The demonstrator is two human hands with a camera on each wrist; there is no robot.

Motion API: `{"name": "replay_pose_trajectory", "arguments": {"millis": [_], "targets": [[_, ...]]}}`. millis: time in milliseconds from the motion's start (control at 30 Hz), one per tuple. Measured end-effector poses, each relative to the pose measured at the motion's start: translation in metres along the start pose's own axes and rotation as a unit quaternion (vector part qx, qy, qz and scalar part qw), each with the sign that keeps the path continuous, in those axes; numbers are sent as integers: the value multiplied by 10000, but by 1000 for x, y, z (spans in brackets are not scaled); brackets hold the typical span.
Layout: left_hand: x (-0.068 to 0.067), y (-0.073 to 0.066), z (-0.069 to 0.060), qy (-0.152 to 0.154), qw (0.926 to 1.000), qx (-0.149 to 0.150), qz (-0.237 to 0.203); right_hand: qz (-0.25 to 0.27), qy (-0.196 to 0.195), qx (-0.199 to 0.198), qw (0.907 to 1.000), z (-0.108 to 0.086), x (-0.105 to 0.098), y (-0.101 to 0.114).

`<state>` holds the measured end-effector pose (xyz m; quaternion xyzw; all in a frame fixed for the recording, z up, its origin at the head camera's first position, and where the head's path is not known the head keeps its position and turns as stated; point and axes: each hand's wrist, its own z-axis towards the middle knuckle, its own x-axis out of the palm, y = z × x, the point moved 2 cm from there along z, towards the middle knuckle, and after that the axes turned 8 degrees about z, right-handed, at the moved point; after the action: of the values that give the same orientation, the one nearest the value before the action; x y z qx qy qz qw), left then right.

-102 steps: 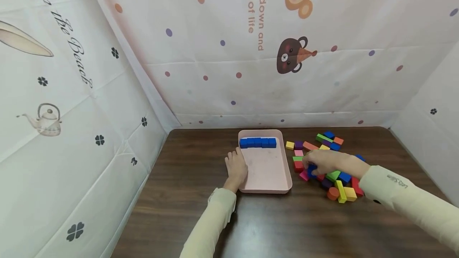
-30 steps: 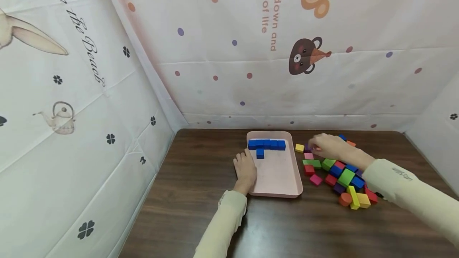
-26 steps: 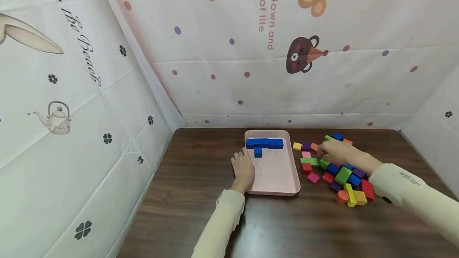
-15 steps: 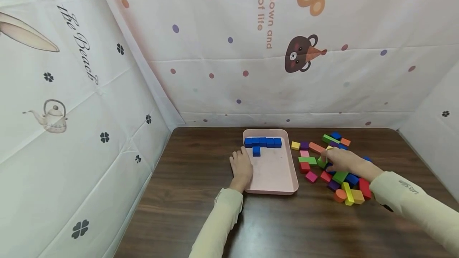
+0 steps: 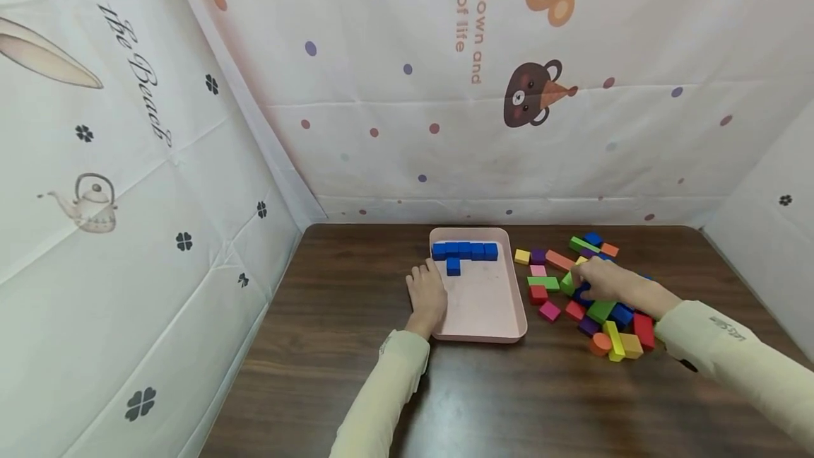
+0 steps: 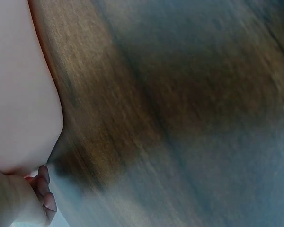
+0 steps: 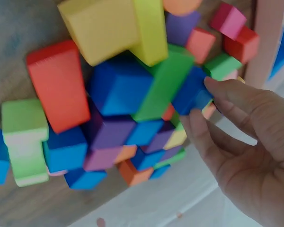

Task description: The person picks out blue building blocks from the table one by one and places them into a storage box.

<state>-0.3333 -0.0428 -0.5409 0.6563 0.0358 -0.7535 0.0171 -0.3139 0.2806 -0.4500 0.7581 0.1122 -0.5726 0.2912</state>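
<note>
A pale pink tray [image 5: 486,309] lies on the table, with several blue cube blocks [image 5: 464,251] in a row at its far end. One more blue block [image 5: 453,267] sits just in front of that row. My left hand [image 5: 427,299] lies over the tray's left rim and holds it with bent fingers; its thumb is hidden. To the right, my right hand [image 5: 604,281] reaches into a pile of coloured blocks. The right wrist view shows its thumb and fingertips pinching a blue block [image 7: 189,92] beside a green block [image 7: 168,85].
Red, yellow, green, purple, pink and orange blocks are scattered right of the tray, some leaning on others. A red block [image 5: 644,331] and an orange cylinder [image 5: 600,344] lie near the front of the pile. A printed cloth [image 5: 381,161] hangs behind the brown table [image 5: 318,316].
A single blue block now stands in front of the tray's row. My right hand has gone from the pile's far side down to a blue block in its middle. The left hand stays at the tray.
</note>
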Motion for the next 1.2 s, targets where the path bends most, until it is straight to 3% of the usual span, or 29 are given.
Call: {"name": "replay_pose_trajectory", "arguments": {"millis": [200, 433, 633, 833, 1000, 1200], "targets": [[-3, 0, -1, 44, 10000, -15, -21, 151, 105, -48, 9998, 5, -16, 3], [-4, 2, -1, -35, 9999, -30, -112, -63, -437, -316, 9985, 22, -29, 16], [-4, 1, -1, -8, 9999, -77, -116, -20, -658, -453, 9968, 45, -32, 36], [-3, 4, -3, 23, 9999, -102, -123, 22, -684, -572, 9960, 76, -22, 66], [1, 6, -5, 75, 9999, -124, -91, 92, -486, -776, 9958, 98, -11, 91], [-2, 7, -5, 9, 9999, -112, -119, -115, -461, -919, 9946, 125, 3, 108]]}}
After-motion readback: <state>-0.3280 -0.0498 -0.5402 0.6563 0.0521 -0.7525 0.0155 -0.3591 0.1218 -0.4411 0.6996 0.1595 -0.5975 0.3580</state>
